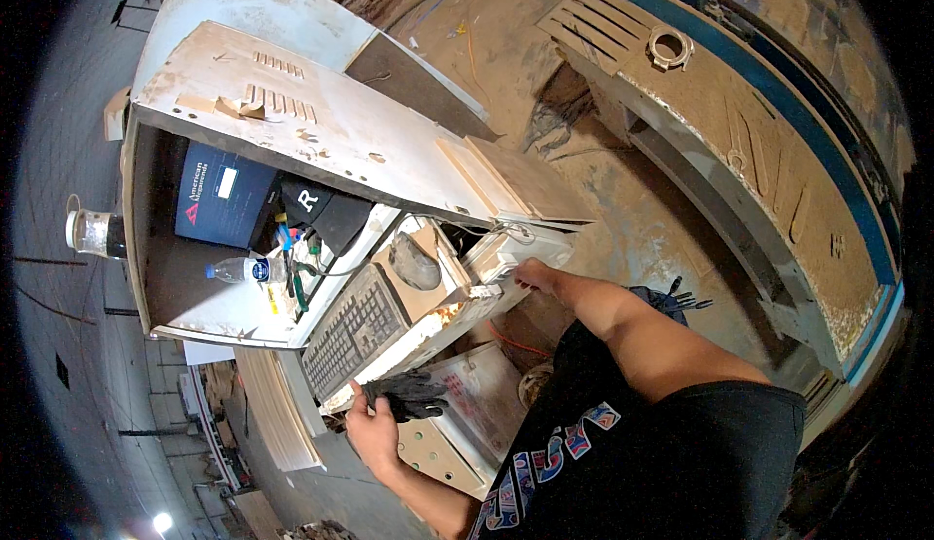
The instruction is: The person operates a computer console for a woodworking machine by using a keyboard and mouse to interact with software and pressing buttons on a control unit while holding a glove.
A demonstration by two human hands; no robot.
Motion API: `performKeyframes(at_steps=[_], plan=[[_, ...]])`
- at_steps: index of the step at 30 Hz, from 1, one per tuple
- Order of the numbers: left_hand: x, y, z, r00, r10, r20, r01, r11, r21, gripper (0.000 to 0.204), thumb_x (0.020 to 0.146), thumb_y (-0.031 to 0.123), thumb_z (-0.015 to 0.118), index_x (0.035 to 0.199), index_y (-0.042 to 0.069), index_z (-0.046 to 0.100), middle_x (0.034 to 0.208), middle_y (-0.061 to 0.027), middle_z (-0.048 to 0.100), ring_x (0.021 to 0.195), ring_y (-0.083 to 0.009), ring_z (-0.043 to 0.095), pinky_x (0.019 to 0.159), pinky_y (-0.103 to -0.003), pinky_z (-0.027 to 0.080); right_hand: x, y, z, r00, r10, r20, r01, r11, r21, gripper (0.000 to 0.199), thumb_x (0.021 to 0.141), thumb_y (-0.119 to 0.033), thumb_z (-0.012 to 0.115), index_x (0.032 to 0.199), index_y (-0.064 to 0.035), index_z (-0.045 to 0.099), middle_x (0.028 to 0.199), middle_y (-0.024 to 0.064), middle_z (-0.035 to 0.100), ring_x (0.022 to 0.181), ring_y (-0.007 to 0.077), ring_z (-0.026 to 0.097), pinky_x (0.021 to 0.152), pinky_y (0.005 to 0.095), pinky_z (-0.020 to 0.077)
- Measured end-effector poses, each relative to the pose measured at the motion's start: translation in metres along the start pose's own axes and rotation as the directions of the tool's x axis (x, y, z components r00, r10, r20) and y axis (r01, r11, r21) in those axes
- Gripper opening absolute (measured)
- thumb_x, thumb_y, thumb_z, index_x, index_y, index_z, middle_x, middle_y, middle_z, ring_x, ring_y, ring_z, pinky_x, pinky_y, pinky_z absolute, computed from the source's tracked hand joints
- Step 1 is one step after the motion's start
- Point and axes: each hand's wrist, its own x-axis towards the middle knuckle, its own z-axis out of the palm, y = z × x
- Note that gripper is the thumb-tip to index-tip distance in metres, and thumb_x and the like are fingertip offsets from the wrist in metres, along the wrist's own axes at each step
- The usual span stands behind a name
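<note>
Left hand (375,430) clamps a limp black glove (409,395) at the dusty keyboard shelf's (428,321) front edge; right hand (533,275), fingers loose, rests on its far end. Soft, light, easily pinched anywhere.

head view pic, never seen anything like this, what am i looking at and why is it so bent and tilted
It comes from a wide fisheye camera worn on a person's head, looking down, so straight edges curve. No robot: two bare hands. The left hand grips a black glove at the edge of a dusty pull-out shelf carrying a keyboard and a mouse. The right hand touches the shelf's far corner. Inside the dusty cabinet lie a water bottle, a dark blue box and small tools.
</note>
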Motion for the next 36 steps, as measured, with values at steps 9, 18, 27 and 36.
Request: performKeyframes(at_steps=[9,18,27,36], plan=[[0.002,0.017,0.006,1.0,0.026,-0.015,-0.023,0.987,0.158,0.056,0.087,0.02,0.066,0.137,-0.005,0.07,0.139,-0.0256,0.07,0.114,-0.0458,0.072,0.103,-0.049,0.055,0.007,0.0,-0.009,0.966,0.028,-0.258,-0.017,0.999,0.046,0.024,0.091,-0.018,0.068,0.071,-0.0039,0.07,0.062,0.008,0.063,0.049,0.0203,0.052,0.047,0.0394,0.0397],[0.006,-0.008,0.002,0.992,0.116,0.048,-0.121,0.983,0.137,0.065,0.082,0.021,0.071,0.141,-0.008,0.066,0.134,-0.0314,0.071,0.11,-0.0464,0.075,0.102,-0.048,0.058,-0.007,-0.077,-0.067,0.832,0.124,-0.541,0.275,0.755,0.596,0.018,0.097,-0.016,0.057,0.083,-0.0081,0.065,0.066,0.0069,0.061,0.055,0.0186,0.054,0.05,0.0366,0.0434],[-0.003,-0.015,0.014,0.963,0.264,-0.048,-0.261,0.963,0.069,0.029,0.087,0.019,0.07,0.097,-0.008,0.073,0.156,-0.0286,0.058,0.138,-0.0578,0.056,0.122,-0.056,0.042,-0.162,-0.284,-0.031,0.374,-0.592,-0.714,0.892,0.441,0.101,0.014,0.103,-0.009,0.062,0.117,-0.0077,0.061,0.096,0.0015,0.062,0.078,0.0122,0.055,0.071,0.03,0.0464],[-0.005,-0.031,0.014,0.916,0.381,-0.124,-0.372,0.924,0.09,0.033,0.082,0.019,0.069,0.098,-0.009,0.074,0.149,-0.0318,0.063,0.128,-0.0569,0.064,0.118,-0.061,0.043,-0.274,-0.34,0.142,0.312,-0.915,0.254,0.45,-0.093,-0.888,0.022,0.09,-0.011,0.074,0.111,-0.0065,0.069,0.108,0.0129,0.066,0.102,0.0343,0.063,0.09,0.0451,0.0504]])
